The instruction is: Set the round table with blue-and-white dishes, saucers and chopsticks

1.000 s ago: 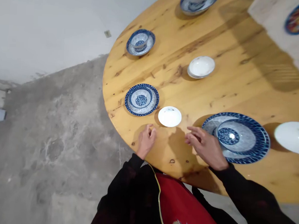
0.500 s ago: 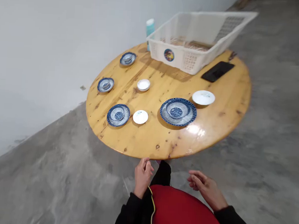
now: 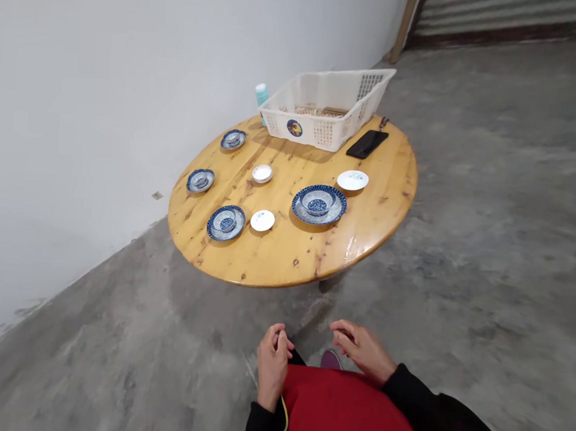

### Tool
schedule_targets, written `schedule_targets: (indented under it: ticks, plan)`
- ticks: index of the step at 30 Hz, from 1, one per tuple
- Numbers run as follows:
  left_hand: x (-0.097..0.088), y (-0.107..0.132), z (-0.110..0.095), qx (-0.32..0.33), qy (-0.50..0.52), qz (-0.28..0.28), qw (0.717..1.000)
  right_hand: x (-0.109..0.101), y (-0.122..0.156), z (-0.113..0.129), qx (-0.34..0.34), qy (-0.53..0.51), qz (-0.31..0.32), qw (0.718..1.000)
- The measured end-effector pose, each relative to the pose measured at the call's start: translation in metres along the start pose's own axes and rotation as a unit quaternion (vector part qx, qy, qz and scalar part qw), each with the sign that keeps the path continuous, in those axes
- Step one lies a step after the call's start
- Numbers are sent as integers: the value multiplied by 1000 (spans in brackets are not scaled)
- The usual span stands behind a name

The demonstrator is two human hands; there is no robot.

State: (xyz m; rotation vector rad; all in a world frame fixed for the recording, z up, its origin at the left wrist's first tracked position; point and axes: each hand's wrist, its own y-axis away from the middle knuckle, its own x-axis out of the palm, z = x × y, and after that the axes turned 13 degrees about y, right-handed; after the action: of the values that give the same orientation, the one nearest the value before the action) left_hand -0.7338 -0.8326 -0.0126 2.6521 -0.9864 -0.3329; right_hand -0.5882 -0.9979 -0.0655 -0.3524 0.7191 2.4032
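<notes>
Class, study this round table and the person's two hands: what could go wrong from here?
1. The bowl rests on the large blue-rimmed plate, so it might slide if that plate were tilted.
2. The bottle stands close beside the white basket; shifting the basket could knock it over.
3. The left hand and right hand are off the table, so a long reach might brush the small white dish.

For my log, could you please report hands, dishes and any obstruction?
Left hand, right hand: nothing visible held. Largest plate: on table, bowl on it. No obstruction seen.
</notes>
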Motion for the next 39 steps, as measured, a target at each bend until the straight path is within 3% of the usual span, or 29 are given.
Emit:
schedule_targets:
  ticks: [3, 6, 15, 20, 29, 39]
  plan:
    - [-10, -6, -3, 10, 0, 3, 1000, 5, -3, 2, 15, 0, -20, 1000]
    - [-37, -9, 0, 14, 4, -1, 1000, 22, -10, 11, 27, 11, -22, 999]
    - [-187, -29, 22, 5, 23, -117, 993, 119, -36, 85, -11, 45, 9, 999]
    - [-243, -49, 28, 8, 28, -121, 992, 165, -45, 115, -20, 61, 15, 998]
    - [-294, -73, 22, 7, 24, -48, 999, 230, -59, 143, -4, 71, 24, 997]
    - [-310, -124, 9, 17, 24, -12, 999, 256, -94, 181, -7, 98, 40, 994]
